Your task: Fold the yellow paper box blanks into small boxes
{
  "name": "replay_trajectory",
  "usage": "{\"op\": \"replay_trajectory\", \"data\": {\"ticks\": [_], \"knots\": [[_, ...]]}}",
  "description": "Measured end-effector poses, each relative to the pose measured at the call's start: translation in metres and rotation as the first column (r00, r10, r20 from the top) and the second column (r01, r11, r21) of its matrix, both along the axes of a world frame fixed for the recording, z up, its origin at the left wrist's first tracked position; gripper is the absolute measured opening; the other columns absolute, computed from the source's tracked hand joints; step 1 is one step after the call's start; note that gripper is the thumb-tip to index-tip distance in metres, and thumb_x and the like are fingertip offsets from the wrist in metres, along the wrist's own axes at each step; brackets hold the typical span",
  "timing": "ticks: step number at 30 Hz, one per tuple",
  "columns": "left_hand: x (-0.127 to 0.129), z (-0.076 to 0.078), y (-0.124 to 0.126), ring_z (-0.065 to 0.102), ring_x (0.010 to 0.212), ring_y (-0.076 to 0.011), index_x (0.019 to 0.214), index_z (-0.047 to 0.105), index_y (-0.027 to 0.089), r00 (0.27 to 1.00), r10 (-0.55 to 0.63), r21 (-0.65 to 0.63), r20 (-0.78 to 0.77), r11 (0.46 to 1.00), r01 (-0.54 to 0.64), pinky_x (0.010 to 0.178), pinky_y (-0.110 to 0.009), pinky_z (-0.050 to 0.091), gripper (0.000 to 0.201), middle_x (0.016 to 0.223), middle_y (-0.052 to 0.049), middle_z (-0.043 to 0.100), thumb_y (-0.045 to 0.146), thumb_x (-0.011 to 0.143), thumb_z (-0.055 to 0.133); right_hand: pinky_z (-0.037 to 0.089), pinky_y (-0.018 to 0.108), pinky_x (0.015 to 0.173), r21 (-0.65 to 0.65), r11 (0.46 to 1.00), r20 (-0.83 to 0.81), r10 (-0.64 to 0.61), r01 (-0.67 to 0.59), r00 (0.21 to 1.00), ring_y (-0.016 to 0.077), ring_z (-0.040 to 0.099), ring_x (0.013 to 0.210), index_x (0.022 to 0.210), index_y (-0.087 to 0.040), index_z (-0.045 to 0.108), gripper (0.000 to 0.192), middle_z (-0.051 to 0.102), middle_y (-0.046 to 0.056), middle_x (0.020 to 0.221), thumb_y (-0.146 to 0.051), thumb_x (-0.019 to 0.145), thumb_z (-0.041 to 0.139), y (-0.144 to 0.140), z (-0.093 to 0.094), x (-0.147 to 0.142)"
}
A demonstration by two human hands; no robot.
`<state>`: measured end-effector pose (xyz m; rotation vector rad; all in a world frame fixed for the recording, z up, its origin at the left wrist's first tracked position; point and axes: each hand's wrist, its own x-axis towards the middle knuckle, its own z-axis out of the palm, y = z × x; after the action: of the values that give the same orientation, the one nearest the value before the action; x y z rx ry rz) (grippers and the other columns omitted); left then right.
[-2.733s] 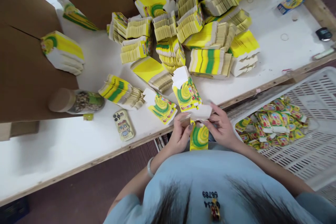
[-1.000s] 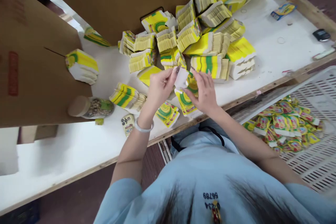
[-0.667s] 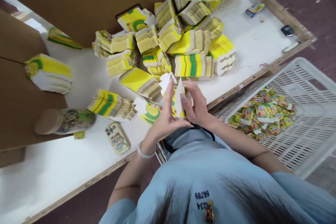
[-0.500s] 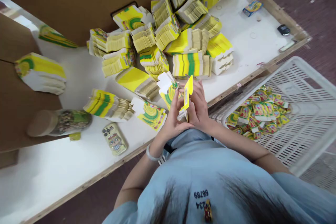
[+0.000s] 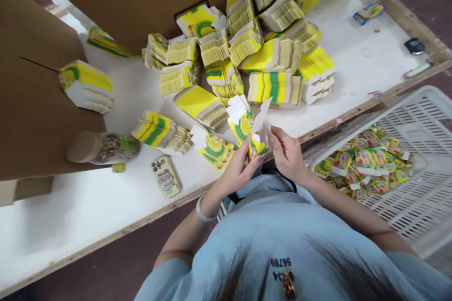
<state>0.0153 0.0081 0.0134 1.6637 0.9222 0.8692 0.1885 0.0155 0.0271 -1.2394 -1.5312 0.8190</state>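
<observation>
A small yellow-and-green carton [image 5: 257,138] is held just below the middle of the frame, above the near edge of the white table [image 5: 70,207]. It is pinched from the left by the fingers of the left hand [image 5: 240,169], and its right side is gripped by the right hand [image 5: 287,153]; both hands are closed on it, and its white flaps are seen opened upward.

Just left of the carton, a short pile of opened cartons [image 5: 240,120] is found on the table, and another loose carton [image 5: 214,148] lies flat further left. Behind these, toward the upper middle of the frame, many bundles of flat carton blanks [image 5: 271,87] are heaped, so that the far part of the table is crowded. One more bundle [image 5: 86,85] is seen at the left, against brown cardboard sheets [image 5: 31,103] that fill the upper left. A jar with a tan lid [image 5: 102,146] is laid on its side at the left, and a phone [image 5: 165,176] rests near it at lower left of centre.

At the right edge, a white slotted crate [image 5: 423,122] is filled with small yellow sachets [image 5: 367,162]. A small blue-and-yellow box [image 5: 369,11] is seen at upper right.
</observation>
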Motion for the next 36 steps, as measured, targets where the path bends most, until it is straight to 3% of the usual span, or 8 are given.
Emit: {"op": "replay_trajectory", "data": {"ticks": [6, 9, 15, 21, 26, 29, 32, 36], "knots": [[0.009, 0.007, -0.013, 0.067, 0.114, -0.0239, 0.142, 0.053, 0.016, 0.994, 0.106, -0.190, 0.031, 0.977, -0.098, 0.102, -0.039, 0.055, 0.054, 0.130, -0.014, 0.070, 0.053, 0.104, 0.044, 0.049, 0.023, 0.055, -0.076, 0.972, -0.134, -0.232, 0.224, 0.963, 0.0125, 0.064, 0.058, 0.092, -0.022, 0.062, 0.022, 0.070, -0.002, 0.069, -0.043, 0.097, 0.062, -0.013, -0.016, -0.014], [0.013, 0.001, -0.022, 0.068, 0.116, -0.0246, 0.146, 0.052, 0.020, 0.978, 0.170, -0.300, 0.123, 0.945, -0.126, 0.102, -0.039, 0.055, 0.057, 0.130, -0.014, 0.070, 0.057, 0.102, 0.045, 0.049, 0.023, 0.054, -0.095, 0.965, -0.219, -0.258, 0.243, 0.941, 0.0121, 0.062, 0.055, 0.111, -0.024, 0.056, 0.028, 0.065, -0.006, 0.067, -0.040, 0.092, 0.071, -0.022, -0.024, -0.015], [0.004, -0.016, -0.056, 0.071, 0.114, -0.0241, 0.163, -0.011, 0.035, 0.967, 0.175, -0.392, 0.185, 0.915, -0.090, 0.098, -0.044, 0.060, 0.092, 0.145, -0.013, 0.062, 0.055, 0.100, 0.053, 0.061, 0.032, 0.076, -0.013, 1.000, -0.162, 0.001, -0.003, 0.987, 0.0192, 0.074, 0.086, 0.116, -0.024, 0.068, 0.028, 0.076, 0.006, 0.102, -0.033, 0.090, 0.073, -0.043, -0.028, 0.008], [-0.010, -0.015, -0.065, 0.071, 0.114, -0.0276, 0.138, 0.052, 0.032, 0.969, 0.028, -0.476, 0.244, 0.875, 0.095, 0.094, -0.043, 0.061, 0.045, 0.135, -0.011, 0.068, 0.048, 0.097, 0.060, 0.060, 0.029, 0.068, -0.129, 0.974, -0.106, 0.171, -0.184, 0.980, 0.0164, 0.072, 0.076, 0.084, -0.021, 0.075, 0.025, 0.074, 0.004, 0.082, -0.032, 0.100, 0.058, -0.047, -0.022, 0.019], [-0.012, -0.009, -0.057, 0.070, 0.117, -0.0273, 0.160, 0.029, 0.031, 0.983, 0.080, -0.393, 0.163, 0.920, -0.009, 0.093, -0.043, 0.062, 0.066, 0.139, -0.013, 0.066, 0.054, 0.101, 0.049, 0.065, 0.037, 0.085, 0.032, 0.982, -0.003, 0.184, -0.184, 0.983, 0.0211, 0.078, 0.089, 0.118, -0.027, 0.073, 0.025, 0.081, 0.006, 0.100, -0.037, 0.096, 0.066, -0.050, -0.032, 0.032], [-0.012, -0.003, -0.052, 0.071, 0.115, -0.0303, 0.154, 0.048, 0.027, 0.994, 0.015, -0.403, 0.111, 0.915, 0.031, 0.088, -0.043, 0.064, 0.064, 0.137, -0.014, 0.070, 0.062, 0.101, 0.040, 0.064, 0.040, 0.092, 0.061, 0.915, 0.006, 0.400, -0.399, 0.917, 0.0256, 0.077, 0.103, 0.116, -0.025, 0.076, 0.042, 0.080, 0.009, 0.111, -0.054, 0.086, 0.075, -0.049, -0.027, 0.043], [-0.011, 0.003, -0.048, 0.069, 0.123, -0.0304, 0.143, 0.063, 0.024, 0.999, 0.039, -0.400, 0.034, 0.916, -0.022, 0.104, -0.045, 0.057, 0.054, 0.138, -0.012, 0.070, 0.055, 0.100, 0.050, 0.065, 0.039, 0.086, -0.185, 0.879, -0.111, 0.425, -0.439, 0.898, 0.0247, 0.076, 0.106, 0.120, -0.023, 0.073, 0.042, 0.077, 0.011, 0.119, -0.050, 0.088, 0.074, -0.049, -0.014, 0.044], [-0.007, 0.008, -0.044, 0.072, 0.117, -0.0297, 0.146, 0.060, 0.021, 0.996, 0.083, -0.424, -0.033, 0.901, -0.089, 0.104, -0.046, 0.058, 0.057, 0.138, -0.013, 0.070, 0.050, 0.096, 0.061, 0.064, 0.028, 0.067, -0.513, 0.697, -0.333, 0.377, -0.502, 0.864, 0.0154, 0.076, 0.077, 0.135, -0.023, 0.059, 0.049, 0.078, 0.004, 0.100, -0.027, 0.088, 0.072, -0.052, 0.001, 0.035]]}}
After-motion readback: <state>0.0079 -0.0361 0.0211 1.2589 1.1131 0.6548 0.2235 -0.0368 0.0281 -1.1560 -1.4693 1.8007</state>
